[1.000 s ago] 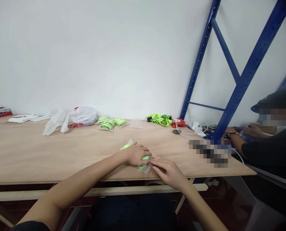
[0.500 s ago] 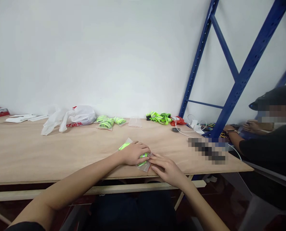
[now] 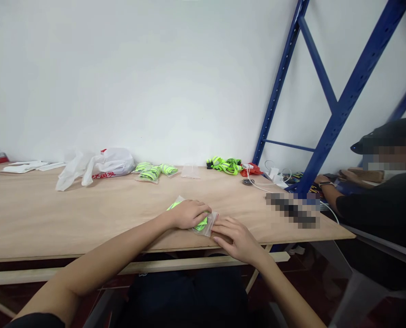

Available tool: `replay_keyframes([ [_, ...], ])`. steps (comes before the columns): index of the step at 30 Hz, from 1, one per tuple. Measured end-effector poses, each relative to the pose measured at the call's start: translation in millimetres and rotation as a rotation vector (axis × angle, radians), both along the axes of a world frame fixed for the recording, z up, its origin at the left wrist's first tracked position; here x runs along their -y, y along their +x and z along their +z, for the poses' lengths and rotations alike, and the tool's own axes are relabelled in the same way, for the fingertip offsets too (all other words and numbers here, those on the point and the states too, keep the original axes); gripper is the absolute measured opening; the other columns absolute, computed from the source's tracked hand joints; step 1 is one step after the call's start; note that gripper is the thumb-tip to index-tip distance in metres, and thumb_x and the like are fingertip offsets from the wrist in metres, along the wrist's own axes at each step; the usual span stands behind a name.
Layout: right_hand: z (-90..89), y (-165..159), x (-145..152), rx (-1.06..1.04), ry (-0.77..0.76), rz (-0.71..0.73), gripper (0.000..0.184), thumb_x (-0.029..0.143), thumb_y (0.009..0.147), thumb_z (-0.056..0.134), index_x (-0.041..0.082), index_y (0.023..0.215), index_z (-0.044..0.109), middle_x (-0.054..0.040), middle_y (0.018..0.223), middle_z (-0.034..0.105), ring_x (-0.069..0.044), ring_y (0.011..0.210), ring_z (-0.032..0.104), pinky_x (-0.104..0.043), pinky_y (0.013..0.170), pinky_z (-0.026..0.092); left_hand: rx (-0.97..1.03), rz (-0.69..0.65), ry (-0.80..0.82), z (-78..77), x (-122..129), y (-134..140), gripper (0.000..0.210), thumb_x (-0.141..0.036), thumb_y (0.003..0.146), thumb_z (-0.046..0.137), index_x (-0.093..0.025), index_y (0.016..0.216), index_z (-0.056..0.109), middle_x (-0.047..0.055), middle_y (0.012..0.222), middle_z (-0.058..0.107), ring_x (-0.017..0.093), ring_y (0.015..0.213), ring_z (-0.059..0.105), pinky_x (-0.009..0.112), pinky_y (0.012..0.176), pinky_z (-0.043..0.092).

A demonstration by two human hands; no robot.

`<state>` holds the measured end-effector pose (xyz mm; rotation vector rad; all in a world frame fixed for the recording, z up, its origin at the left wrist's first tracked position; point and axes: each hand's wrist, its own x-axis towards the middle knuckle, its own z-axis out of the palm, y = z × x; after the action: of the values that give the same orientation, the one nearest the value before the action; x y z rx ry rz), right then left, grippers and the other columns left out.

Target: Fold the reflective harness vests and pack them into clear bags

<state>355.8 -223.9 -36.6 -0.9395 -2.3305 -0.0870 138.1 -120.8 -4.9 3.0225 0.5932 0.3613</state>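
A clear zip bag [image 3: 204,229] with a red strip along its mouth lies near the table's front edge, holding a folded neon-green reflective strap [image 3: 200,225]. My left hand [image 3: 189,213] lies over the bag, its fingers curled down on the strap inside and covering much of it. At the mouth end, my right hand [image 3: 235,237] touches the bag's edge with its fingertips; its fingers are stretched out and the thumb stands apart. Whether the right fingertips are pinching the film cannot be made out.
Several filled bags [image 3: 149,174] lie by the wall, beside a white plastic bag [image 3: 117,162] and a flat clear bag [image 3: 190,171]. Loose green straps [image 3: 225,165] and a white cable [image 3: 257,186] are at right. A blue rack post [image 3: 326,132] rises near a co-worker [image 3: 383,205].
The mouth of the bag now shows flatter between my hands, its red strip turned toward my right fingers. My right fingertips have drawn slightly away from my left hand.
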Motion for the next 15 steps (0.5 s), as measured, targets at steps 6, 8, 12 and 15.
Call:
replay_keyframes([
  [6,-2.2,7.6,-2.1,-0.020,0.059,-0.033,0.020,0.022,0.094,0.057,0.024,0.102,0.075,-0.0092,0.110,0.073,-0.022,0.098,0.066,-0.037,0.085,0.056,0.001,0.018,0.011,0.6,3.7,-0.3,0.033,-0.041,0.102,0.038,-0.024,0.120,0.059,0.006,0.120,0.069,0.024,0.108,0.063,0.038,0.097,0.044],
  [8,-2.1,9.4,-1.9,-0.018,0.055,-0.030,0.019,0.021,0.094,0.058,0.023,0.102,0.075,-0.0090,0.114,0.072,-0.023,0.104,0.066,-0.038,0.090,0.055,-0.003,0.012,0.026,0.7,5.7,-0.2,0.034,-0.046,0.100,0.043,-0.024,0.119,0.060,0.006,0.122,0.068,0.025,0.110,0.062,0.039,0.099,0.042],
  [12,-0.2,9.1,-0.4,0.005,-0.002,-0.039,0.023,0.023,0.094,0.057,0.023,0.112,0.071,-0.0076,0.108,0.075,-0.024,0.105,0.066,-0.039,0.090,0.055,-0.041,0.000,0.082,0.9,9.1,0.6,0.039,-0.052,0.094,0.052,-0.024,0.121,0.062,0.006,0.126,0.067,0.027,0.113,0.061,0.042,0.103,0.039],
  [15,0.7,7.9,0.1,0.029,-0.001,-0.053,0.026,0.023,0.095,0.056,0.024,0.117,0.070,-0.0077,0.109,0.074,-0.023,0.102,0.065,-0.039,0.088,0.055,-0.067,-0.008,0.121,0.5,9.7,0.7,0.045,-0.053,0.095,0.050,-0.026,0.130,0.059,0.007,0.128,0.066,0.028,0.113,0.061,0.043,0.101,0.039],
])
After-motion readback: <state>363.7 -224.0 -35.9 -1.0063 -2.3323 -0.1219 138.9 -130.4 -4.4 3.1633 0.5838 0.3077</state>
